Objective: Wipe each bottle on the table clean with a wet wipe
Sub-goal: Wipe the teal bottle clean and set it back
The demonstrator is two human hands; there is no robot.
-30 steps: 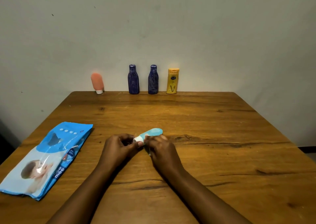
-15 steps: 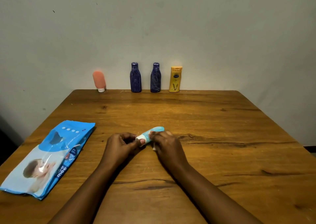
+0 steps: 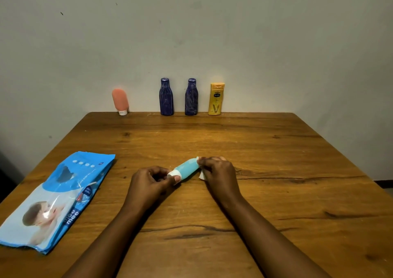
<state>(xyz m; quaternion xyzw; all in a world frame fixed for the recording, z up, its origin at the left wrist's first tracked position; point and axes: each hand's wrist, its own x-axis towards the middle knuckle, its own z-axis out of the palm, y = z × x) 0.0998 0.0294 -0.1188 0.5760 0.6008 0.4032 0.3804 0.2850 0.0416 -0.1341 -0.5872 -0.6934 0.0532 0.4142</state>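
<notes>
A small teal bottle [image 3: 187, 169] with a white cap lies tilted between my hands above the wooden table [image 3: 276, 171]. My left hand [image 3: 148, 182] pinches its white cap end. My right hand [image 3: 219, 171] grips a white wet wipe [image 3: 202, 174] wrapped round the bottle's far end. Along the table's back edge stand a pink tube [image 3: 120, 101] on its cap, two dark blue bottles [image 3: 166, 97] [image 3: 191, 97] and a yellow lotion bottle [image 3: 216, 99].
A blue pack of baby wipes [image 3: 57, 197] lies flat at the table's left front. A plain wall [image 3: 191, 33] rises right behind the row of bottles. The table's right edge slants away at the right.
My right hand slid with the wipe from near the cap toward the bottle's far end, so more of the teal body shows. The left hand kept its hold on the cap.
</notes>
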